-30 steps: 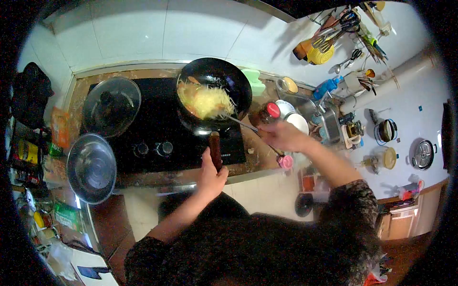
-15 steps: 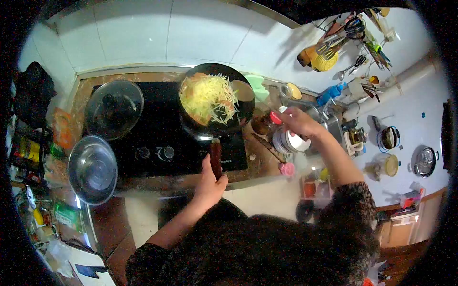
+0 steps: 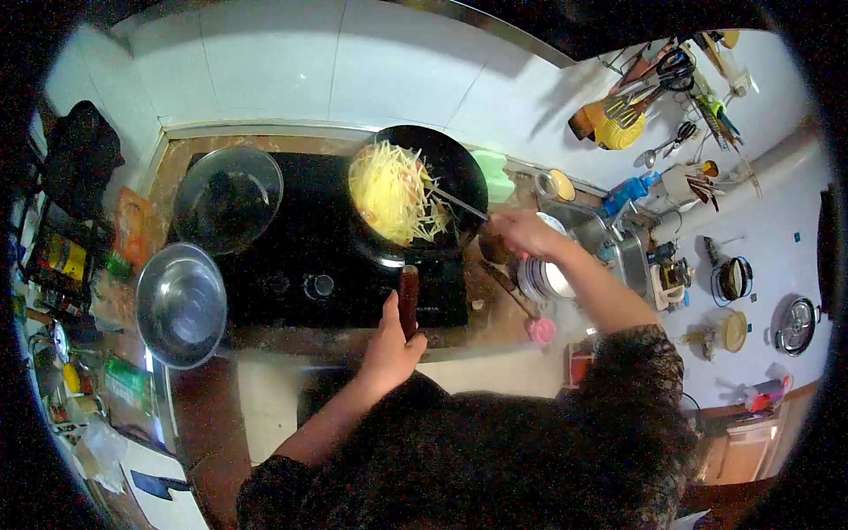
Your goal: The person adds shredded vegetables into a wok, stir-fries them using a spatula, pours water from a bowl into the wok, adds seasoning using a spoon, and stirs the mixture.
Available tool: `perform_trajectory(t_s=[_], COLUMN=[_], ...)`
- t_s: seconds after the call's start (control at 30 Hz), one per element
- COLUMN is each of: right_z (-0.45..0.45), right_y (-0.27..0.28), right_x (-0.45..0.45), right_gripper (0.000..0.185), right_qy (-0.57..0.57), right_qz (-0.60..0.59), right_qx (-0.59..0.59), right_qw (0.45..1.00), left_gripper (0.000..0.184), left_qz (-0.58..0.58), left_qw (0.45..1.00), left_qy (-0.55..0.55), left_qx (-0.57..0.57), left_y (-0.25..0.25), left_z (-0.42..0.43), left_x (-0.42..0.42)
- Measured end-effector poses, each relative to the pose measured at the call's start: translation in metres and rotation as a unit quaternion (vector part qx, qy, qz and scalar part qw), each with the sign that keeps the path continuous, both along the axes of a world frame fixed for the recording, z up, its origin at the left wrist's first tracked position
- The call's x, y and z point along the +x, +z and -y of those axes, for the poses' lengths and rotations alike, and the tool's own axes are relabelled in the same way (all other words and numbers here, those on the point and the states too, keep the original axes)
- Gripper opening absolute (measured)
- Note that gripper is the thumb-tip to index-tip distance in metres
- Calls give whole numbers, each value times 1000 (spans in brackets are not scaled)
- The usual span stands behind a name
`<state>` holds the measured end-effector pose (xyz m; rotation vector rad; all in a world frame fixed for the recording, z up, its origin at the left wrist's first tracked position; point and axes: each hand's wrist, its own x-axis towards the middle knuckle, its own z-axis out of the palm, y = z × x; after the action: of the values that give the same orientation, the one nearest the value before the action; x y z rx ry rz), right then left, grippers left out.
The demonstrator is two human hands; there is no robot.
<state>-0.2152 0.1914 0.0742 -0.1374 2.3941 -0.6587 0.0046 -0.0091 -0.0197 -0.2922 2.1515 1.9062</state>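
A dark wok (image 3: 465,163) sits on the right side of the black stove (image 3: 309,230), holding a heap of pale yellow shreds (image 3: 389,190), possibly potato, with some orange bits. Below it, my left hand (image 3: 393,349) is closed around the wok's brown handle (image 3: 408,296), thumb lying along it. At the wok's right rim, my right hand (image 3: 521,234) grips a metal spatula (image 3: 459,203). The spatula's front end is among the shreds and mostly hidden. White bowls (image 3: 548,278) and a brown jar (image 3: 493,247) stand just beneath my right hand.
A glass lid (image 3: 228,199) lies on the left of the stove, with a metal basin (image 3: 181,305) at the front left edge. A pink item (image 3: 541,331) is at the counter edge. The sink (image 3: 623,252) lies right; utensils (image 3: 640,106) hang on the wall.
My right hand has moved left toward the wok, and the spatula has gone from the wok's right side into the shreds. The shreds have shifted. My left hand stays on the handle.
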Motion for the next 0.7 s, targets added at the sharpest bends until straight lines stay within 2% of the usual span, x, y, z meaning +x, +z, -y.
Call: perform_trajectory(t_s=[0.03,0.07,0.1,0.13,0.23,0.37,0.43,0.47,0.53,0.57,0.6,0.67,0.7], right_z=[-6,-8,-5,0,3,-3,-19,-27,-36,-25,-19,-27,-21], right_y=[9,18,29,39,55,72,75,79,93,113,131,139,136], right_x=[7,18,31,42,70,99,105,106,106,111,115,104,98], right_gripper=[42,42,36,36,27,23,24,24,28,29,27,27,27], right_qy=[83,163,177,173,213,208,179,178,139,107,105,193,192], right_qz=[-120,-236,-302,-302,-362,-358,-357,-357,-319,-273,-240,-226,-224], right_qx=[53,104,156,157,215,244,158,160,106,165,161,135,134], right_qw=[988,952,923,924,881,877,903,903,932,942,952,945,946], left_gripper=[79,78,77,77,76,76,75,75,75,75,76,77,77], left_qz=[-3,-5,-18,-18,-20,-22,-34,-42,-52,-61,-70,-43,-15], left_qw=[1000,1000,1000,1000,999,999,998,998,997,998,998,999,999], left_qy=[2,3,9,5,10,9,13,13,13,9,3,-8,-18], left_qx=[1,2,20,20,26,32,49,52,56,29,2,22,41], left_y=[1,0,-6,-6,-2,-5,-7,-7,-11,-17,-21,-8,-2], left_z=[0,-1,-3,-4,-3,-3,-3,-2,-2,-3,-3,0,1], left_x=[-2,-2,-2,-2,-3,-1,-1,-1,-1,-2,-2,-4,-4])
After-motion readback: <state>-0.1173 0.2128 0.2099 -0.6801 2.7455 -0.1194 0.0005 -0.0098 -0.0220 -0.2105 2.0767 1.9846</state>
